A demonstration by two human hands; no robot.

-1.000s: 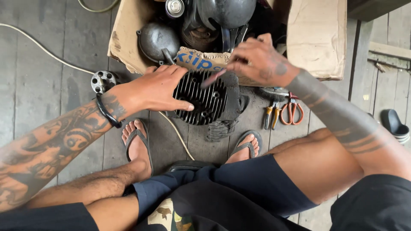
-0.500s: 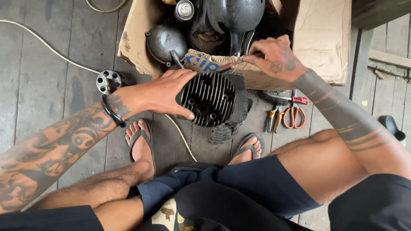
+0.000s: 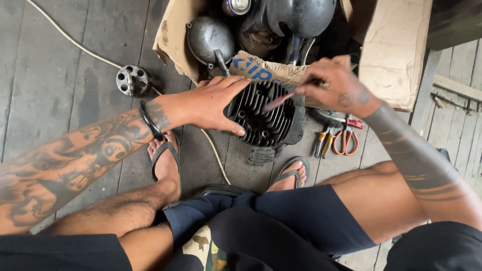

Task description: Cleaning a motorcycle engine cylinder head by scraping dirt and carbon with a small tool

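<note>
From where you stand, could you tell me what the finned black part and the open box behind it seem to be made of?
Finned black part: looks like cast metal, matt and grimy; thin parallel fins and bolt holes suggest it, though the soot hides the bare surface.
Open box: brown corrugated cardboard, dull, with creased flaps and a torn edge.

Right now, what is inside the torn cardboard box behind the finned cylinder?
The torn cardboard box holds a dark rounded metal cover, a large black domed part and a silver can top. The box's depths are dark, and its printed flap covers whatever lies lower.
</note>
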